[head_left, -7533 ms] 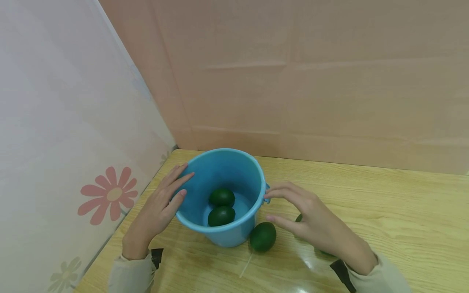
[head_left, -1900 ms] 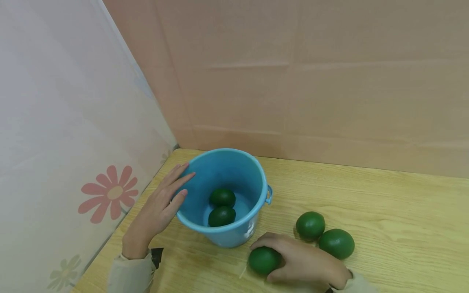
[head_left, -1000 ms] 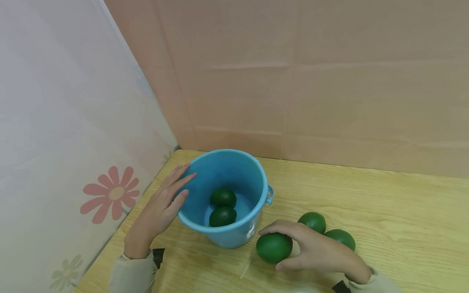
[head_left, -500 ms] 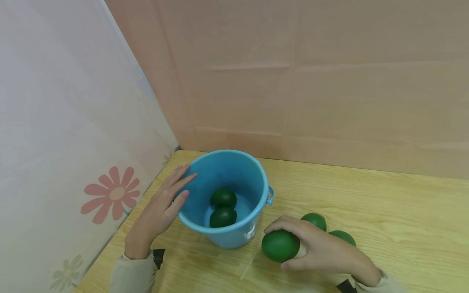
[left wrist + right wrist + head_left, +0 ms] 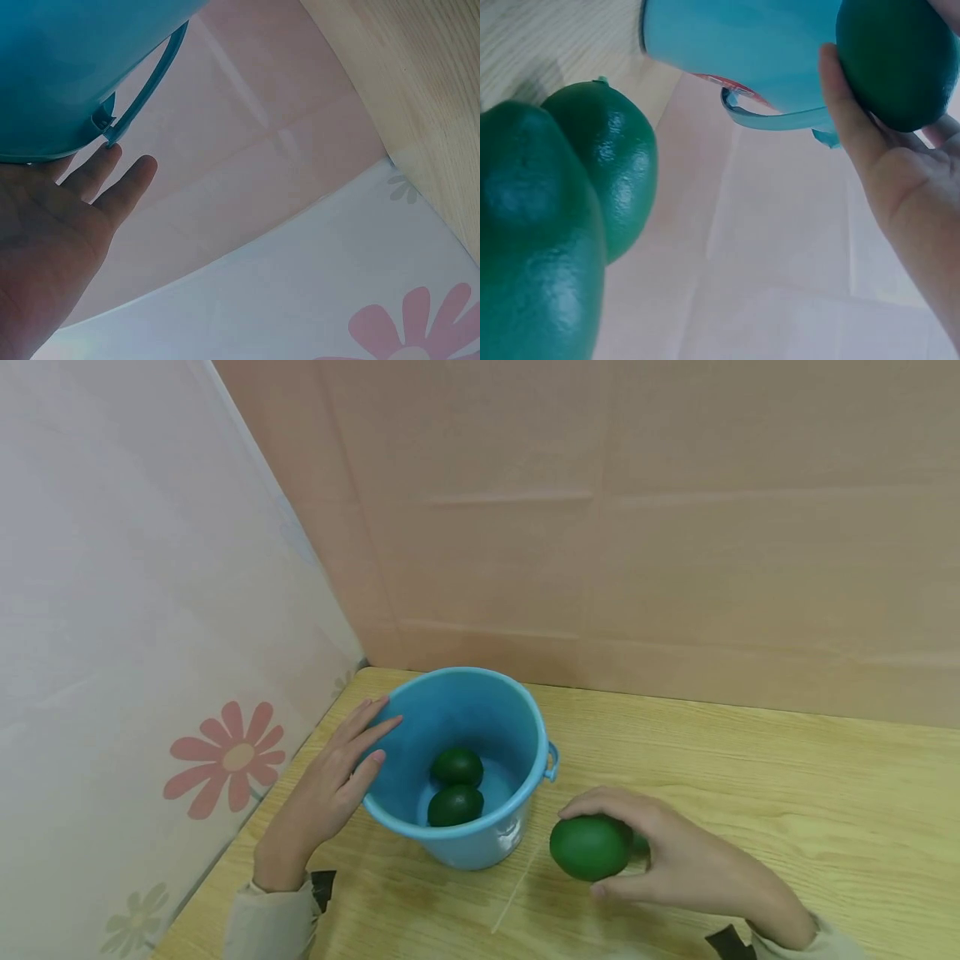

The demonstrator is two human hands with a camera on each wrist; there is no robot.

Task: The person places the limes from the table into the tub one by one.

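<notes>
A light-blue bucket (image 5: pixel 472 852) stands on the wooden table. Two dark green, mango-shaped fruits lie at its bottom, one farther back (image 5: pixel 457 767) and one nearer (image 5: pixel 455 806). My left hand (image 5: pixel 322 793) rests at the left rim, fingers extended. My right hand (image 5: pixel 693 864) grips another green fruit (image 5: pixel 591 847) between thumb and fingers, to the right of the bucket. Two more fruits, a stemmed one (image 5: pixel 615 157) and a larger-looking one (image 5: pixel 540 240), show in the right wrist view; in the head view the hand mostly hides them.
The bucket's handle (image 5: pixel 154 82) hangs down its outside. A pale wall sheet with a red flower (image 5: pixel 225 758) borders the table at left, and a pinkish-brown sheet (image 5: pixel 600 568) stands behind it. A thin pale line (image 5: pixel 513 893) marks the tabletop.
My right hand has left the bucket's right side, taken the nearby green fruit and carried it to the right and slightly back. My left hand has stayed at the rim.
</notes>
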